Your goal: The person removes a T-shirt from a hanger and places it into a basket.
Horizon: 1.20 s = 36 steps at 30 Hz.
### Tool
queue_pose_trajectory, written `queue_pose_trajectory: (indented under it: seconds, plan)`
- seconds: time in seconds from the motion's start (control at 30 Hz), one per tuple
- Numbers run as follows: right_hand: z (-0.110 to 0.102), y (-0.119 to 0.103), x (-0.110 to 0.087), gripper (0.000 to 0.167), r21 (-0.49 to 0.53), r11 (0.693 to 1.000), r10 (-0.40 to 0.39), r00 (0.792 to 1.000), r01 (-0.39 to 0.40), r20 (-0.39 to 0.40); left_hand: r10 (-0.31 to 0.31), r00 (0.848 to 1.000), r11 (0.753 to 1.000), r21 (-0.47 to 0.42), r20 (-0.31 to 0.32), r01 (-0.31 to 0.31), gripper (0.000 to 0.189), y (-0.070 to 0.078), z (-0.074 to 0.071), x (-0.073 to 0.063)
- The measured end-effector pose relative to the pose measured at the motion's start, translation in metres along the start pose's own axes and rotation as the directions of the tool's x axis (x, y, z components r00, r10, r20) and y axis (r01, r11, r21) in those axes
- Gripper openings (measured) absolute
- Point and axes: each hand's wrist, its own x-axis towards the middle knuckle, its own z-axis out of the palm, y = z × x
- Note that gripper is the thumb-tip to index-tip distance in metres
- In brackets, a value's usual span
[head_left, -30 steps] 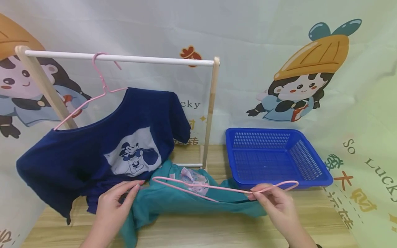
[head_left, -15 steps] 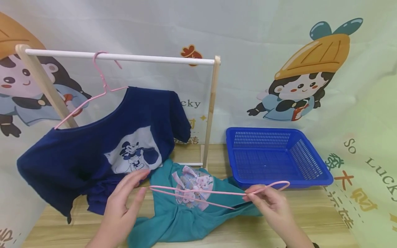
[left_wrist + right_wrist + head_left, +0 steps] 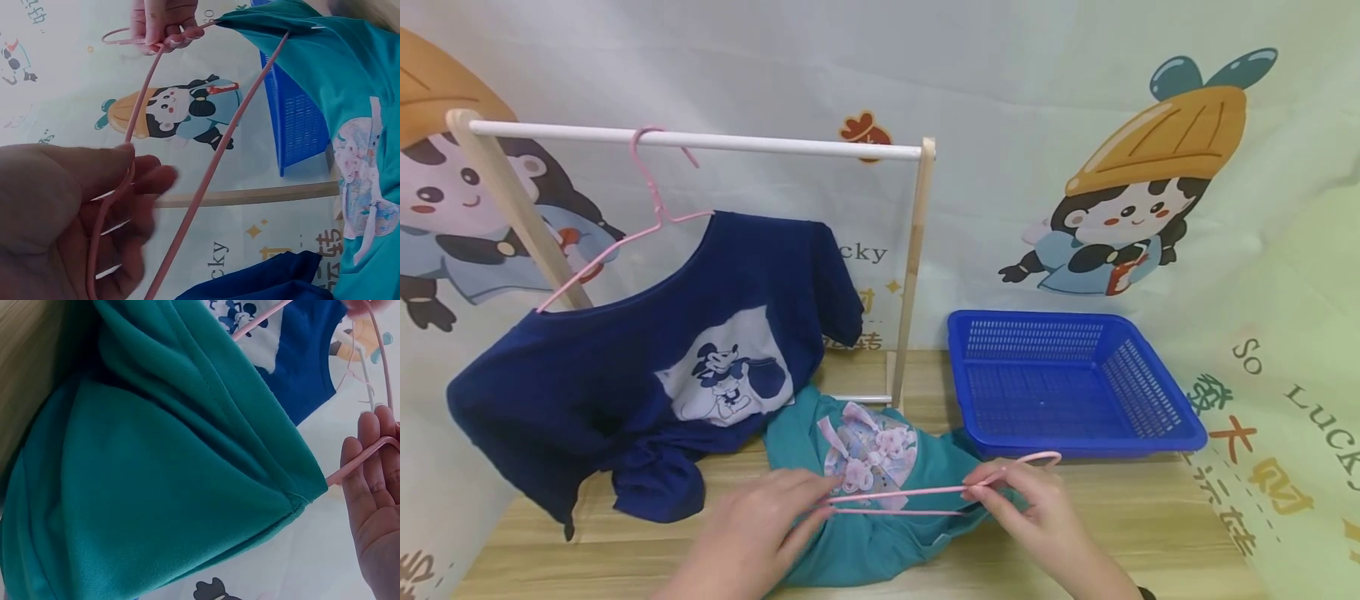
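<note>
Left hand [image 3: 767, 521]: thumb and fingers closed around one end of a pink hanger [image 3: 902, 495]. Right hand [image 3: 1030, 500]: thumb and fingertips pinch the same hanger near its hook; a dark band [image 3: 1145, 593] shows at that wrist. The held hanger lies nearly level above the front part of the bench [image 3: 1120, 517], between the left and right edges, its far end inside a teal garment [image 3: 865, 550].

The teal garment is gathered below both hands, reaching toward the front edge; its patch [image 3: 887, 446], printed with pale flowers, faces up. Its right part is drawn up over the hanger's end, as the left wrist view confirms.

At the back left, a rack [image 3: 913, 267] carries a second pink hanger [image 3: 658, 200] on its white rail, with a navy shirt [image 3: 625, 367] suspended from it. A blue basket [image 3: 1075, 442] stands toward the back right corner. A printed backdrop [image 3: 985, 208] rises behind the back edge.
</note>
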Motion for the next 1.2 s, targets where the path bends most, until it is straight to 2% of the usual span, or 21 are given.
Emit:
queue_pose_trajectory:
  seconds: [0.17, 0.3, 0.47, 0.6, 0.77, 1.0, 1.2]
  plan:
    - [-0.001, 0.000, -0.001, 0.031, -0.046, 0.999, 0.008, 1.000, -0.007, 0.007, 0.002, 0.999, 1.000, -0.023, -0.035, -0.003, 0.005, -0.002, 0.006, -0.001]
    - [-0.004, 0.001, -0.002, 0.038, -0.123, 0.990, 0.068, 0.996, -0.062, 0.049, -0.001, 0.996, 0.999, -0.040, -0.087, -0.002, 0.003, -0.005, 0.011, -0.002]
    - [-0.011, 0.006, -0.006, 0.046, -0.308, 0.945, 0.150, 0.983, -0.112, 0.103, -0.014, 0.984, 0.997, -0.076, -0.176, 0.000, 0.009, -0.010, 0.014, -0.006]
    - [-0.016, 0.016, -0.014, 0.039, -0.366, 0.916, 0.211, 0.972, -0.161, 0.100, -0.015, 0.971, 0.998, -0.059, -0.240, 0.000, 0.017, -0.014, 0.012, -0.008]
    - [-0.019, 0.029, -0.024, 0.027, -0.372, 0.894, 0.288, 0.957, -0.251, 0.045, -0.029, 0.964, 0.999, -0.041, -0.264, 0.019, 0.019, -0.017, 0.008, -0.010]
    - [-0.022, 0.037, -0.030, 0.026, -0.291, 0.931, 0.246, 0.968, -0.222, 0.048, -0.069, 0.954, 0.997, -0.055, -0.292, 0.056, 0.020, -0.025, -0.001, -0.013]
    - [-0.028, 0.038, -0.033, 0.026, -0.262, 0.936, 0.253, 0.967, -0.235, 0.038, -0.063, 0.947, 0.996, -0.072, -0.316, 0.042, 0.025, -0.032, -0.010, -0.015]
